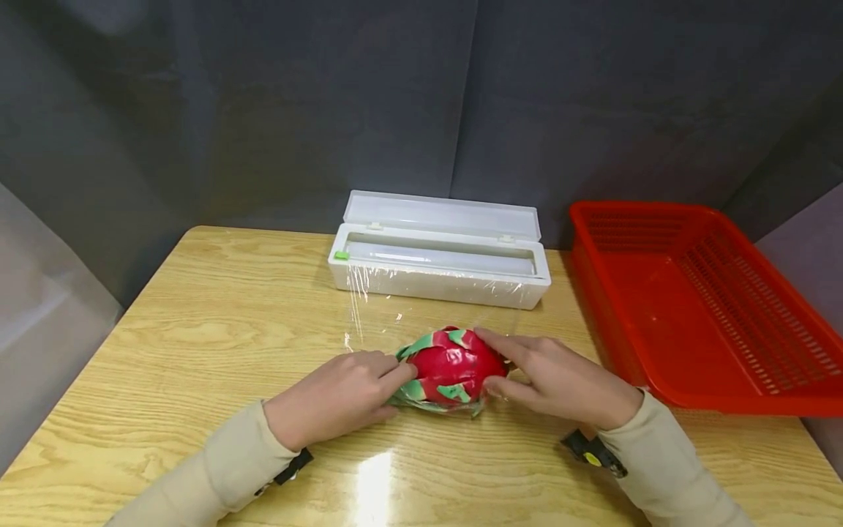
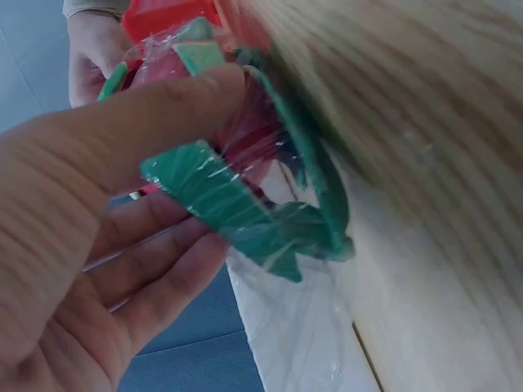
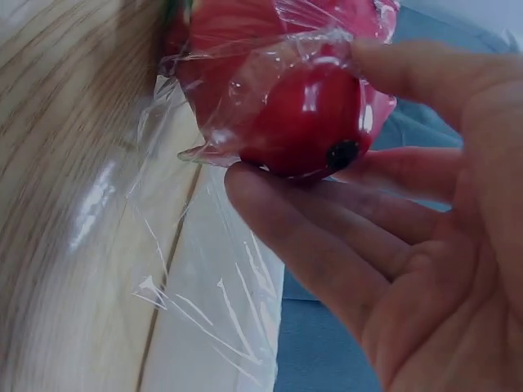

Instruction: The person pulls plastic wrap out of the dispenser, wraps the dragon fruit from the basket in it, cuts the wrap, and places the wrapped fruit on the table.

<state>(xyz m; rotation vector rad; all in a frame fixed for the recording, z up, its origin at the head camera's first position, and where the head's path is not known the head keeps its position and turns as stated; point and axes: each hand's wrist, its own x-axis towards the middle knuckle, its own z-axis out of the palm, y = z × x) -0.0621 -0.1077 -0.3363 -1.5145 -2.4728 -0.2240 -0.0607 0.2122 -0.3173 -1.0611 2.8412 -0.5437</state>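
Observation:
A red dragon fruit [image 1: 454, 364] with green-tipped scales lies on the wooden table, partly covered in clear cling film [image 3: 237, 106]. My left hand [image 1: 339, 399] grips its leafy left end; in the left wrist view the thumb presses the film-covered scales [image 2: 221, 204], with fingers behind them. At the opposite end my right hand [image 1: 560, 377] holds the fruit between thumb and fingers, near a dark round spot [image 3: 342, 154]. Film stretches from the fruit back to a white cling film dispenser [image 1: 435, 287], whose lid [image 1: 441, 214] stands raised over the roll [image 1: 437, 258].
A red plastic basket [image 1: 609, 329] with slotted sides stands on the right of the table, close to my right forearm. On the dispenser's left end sits a small green slider [image 1: 341, 255]. Dark grey cloth [image 1: 316, 102] hangs behind the table.

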